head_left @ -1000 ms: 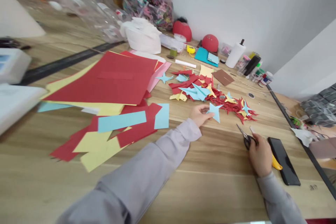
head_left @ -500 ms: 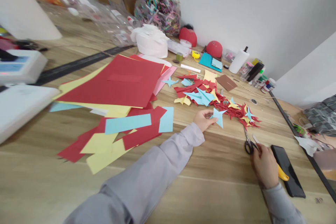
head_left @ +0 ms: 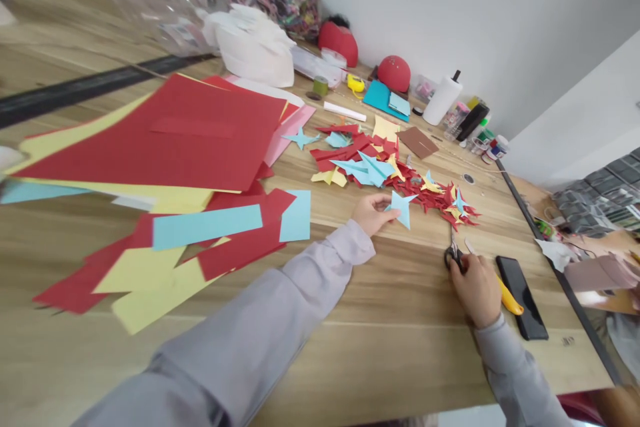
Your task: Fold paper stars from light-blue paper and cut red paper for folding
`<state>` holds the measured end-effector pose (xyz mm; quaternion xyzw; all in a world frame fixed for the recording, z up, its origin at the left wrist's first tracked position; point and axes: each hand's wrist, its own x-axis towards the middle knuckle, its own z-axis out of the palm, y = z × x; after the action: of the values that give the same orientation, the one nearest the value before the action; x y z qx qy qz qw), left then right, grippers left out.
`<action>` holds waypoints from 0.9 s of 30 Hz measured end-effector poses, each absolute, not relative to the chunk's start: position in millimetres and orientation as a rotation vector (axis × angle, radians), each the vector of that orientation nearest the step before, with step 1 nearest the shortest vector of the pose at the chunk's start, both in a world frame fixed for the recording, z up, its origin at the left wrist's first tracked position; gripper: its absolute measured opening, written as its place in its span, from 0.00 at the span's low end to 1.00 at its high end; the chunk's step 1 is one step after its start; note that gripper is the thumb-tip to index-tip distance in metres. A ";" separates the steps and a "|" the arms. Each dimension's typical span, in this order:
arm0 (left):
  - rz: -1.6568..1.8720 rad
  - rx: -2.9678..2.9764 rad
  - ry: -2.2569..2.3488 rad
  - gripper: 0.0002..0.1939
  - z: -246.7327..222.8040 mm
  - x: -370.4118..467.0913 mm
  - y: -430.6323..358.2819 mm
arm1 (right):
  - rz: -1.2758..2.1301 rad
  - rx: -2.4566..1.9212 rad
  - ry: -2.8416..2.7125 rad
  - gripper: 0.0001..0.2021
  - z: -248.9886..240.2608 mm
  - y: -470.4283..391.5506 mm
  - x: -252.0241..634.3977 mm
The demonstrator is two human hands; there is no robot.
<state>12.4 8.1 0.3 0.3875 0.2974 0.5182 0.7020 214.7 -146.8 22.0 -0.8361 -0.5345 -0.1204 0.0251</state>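
**Left grip on the blue star, right grip on the scissors**

My left hand (head_left: 371,212) pinches a blue paper star (head_left: 401,206) at its near-left point, thumb and fingers closed on the paper. The star lies almost flat just above the bench (head_left: 390,320), its longest point aimed toward the near edge. My right hand (head_left: 477,287) is closed around the handles of the scissors (head_left: 454,252), whose blades look shut and run away from me toward the far edge. I cannot see how my fingers sit in the loops; the back of the hand covers them.

The star lies to the left of the scissor tips and slightly beyond them, near but not touching. The left hand already has it, so the right one is the hand that stands apart.

Just beyond the star spreads a pile of red, yellow and blue scraps (head_left: 400,173). A black phone (head_left: 520,295) lies just right of my right hand, with a yellow-handled tool (head_left: 510,297) between them, partly hidden by the hand. Large coloured sheets (head_left: 165,140) cover the left side, blurred. Clutter along the far edge is too soft to name.
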 end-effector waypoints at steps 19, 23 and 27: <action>1.136 0.702 0.617 0.17 5.8 9.1 7.8 | 1.479 -1.329 -0.741 0.24 41.8 -112.7 169.7; 1.102 0.600 0.590 0.18 8.3 6.1 8.6 | 1.544 -1.266 -0.883 0.25 32.1 -99.8 162.4; 1.078 0.581 0.566 0.17 9.0 4.5 9.1 | 1.502 -1.203 -0.987 0.27 20.7 -102.2 166.9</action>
<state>4.5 9.1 9.0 0.2688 0.2619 0.4992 0.7810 166.9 -102.2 20.7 -0.4909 -0.4029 0.6129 0.4702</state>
